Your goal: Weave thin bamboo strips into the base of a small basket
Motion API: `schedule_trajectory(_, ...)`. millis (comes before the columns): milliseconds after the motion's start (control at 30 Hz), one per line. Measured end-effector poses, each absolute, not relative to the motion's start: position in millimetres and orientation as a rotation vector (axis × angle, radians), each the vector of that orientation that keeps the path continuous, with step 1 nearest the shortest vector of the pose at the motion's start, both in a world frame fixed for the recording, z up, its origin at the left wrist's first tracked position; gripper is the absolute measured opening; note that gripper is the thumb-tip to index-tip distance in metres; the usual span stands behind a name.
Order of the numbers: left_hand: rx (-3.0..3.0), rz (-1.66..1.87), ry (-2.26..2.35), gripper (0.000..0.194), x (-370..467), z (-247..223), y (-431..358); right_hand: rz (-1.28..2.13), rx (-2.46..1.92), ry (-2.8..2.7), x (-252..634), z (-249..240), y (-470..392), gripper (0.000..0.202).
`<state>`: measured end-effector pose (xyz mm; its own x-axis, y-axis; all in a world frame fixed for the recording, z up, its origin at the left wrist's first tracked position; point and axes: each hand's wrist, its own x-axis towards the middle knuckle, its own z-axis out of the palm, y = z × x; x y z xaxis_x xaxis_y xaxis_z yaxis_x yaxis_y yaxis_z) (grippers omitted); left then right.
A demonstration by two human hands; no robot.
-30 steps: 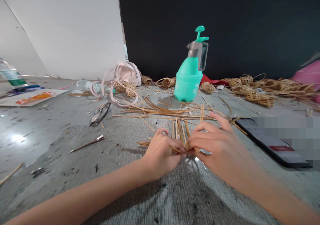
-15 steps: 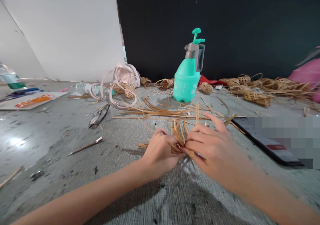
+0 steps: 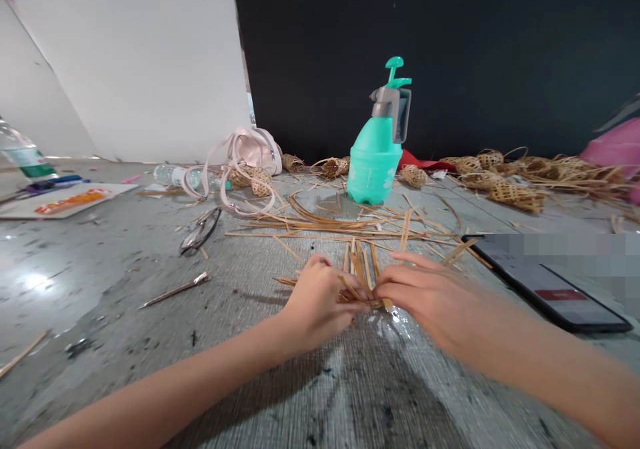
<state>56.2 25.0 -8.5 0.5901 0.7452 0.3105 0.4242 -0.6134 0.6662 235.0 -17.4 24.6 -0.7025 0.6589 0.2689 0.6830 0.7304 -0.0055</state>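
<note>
A small bundle of woven bamboo strips stands between my two hands, its loose ends fanning upward and out to both sides. My left hand is closed on the left part of the weave, thumb below and fingers curled over it. On the right edge, my right hand pinches the strips with its fingertips, the back of the hand facing up. The fingers cover much of the woven middle. Behind the hands, long loose strips lie across the grey table.
A turquoise spray bottle stands behind the strips. At right lies a black phone, with woven pieces farther back. Leftward are glasses, a thin metal tool, a pink bag and a plastic bottle.
My right hand has turned flatter, and its raised finger has come down toward the weave. The strips have shifted and tilt differently. My left hand keeps its hold.
</note>
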Motion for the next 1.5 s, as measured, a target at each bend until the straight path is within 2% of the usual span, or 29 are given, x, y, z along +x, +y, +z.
schedule_trajectory(233, 2.412, 0.681, 0.995, 0.022, 57.1, -1.3, 19.2, -0.173, -1.064, -2.691, 231.2, 29.9, -16.6, 0.034)
schedule_trajectory(433, 2.410, 0.674, 0.993, 0.011, 56.6, 0.0, 19.0, -0.416, -1.056, -2.660, 225.7, 26.8, -17.4, 0.034)
schedule_trajectory(900, 2.178, 0.832, 0.929, 0.005, 55.3, -12.6, 22.2, -0.292, -1.147, -2.521, 222.7, 25.3, -18.7, 0.029)
schedule_trajectory(1167, 1.944, 0.785, 0.923, 0.004, 52.7, -10.3, 16.3, -0.241, -1.123, -2.578, 221.8, 25.3, -18.1, 0.029)
schedule_trajectory(1500, 2.067, 0.906, 0.868, 0.008, 48.1, -10.5, 14.6, -0.253, -1.091, -2.618, 223.2, 24.6, -19.6, 0.032)
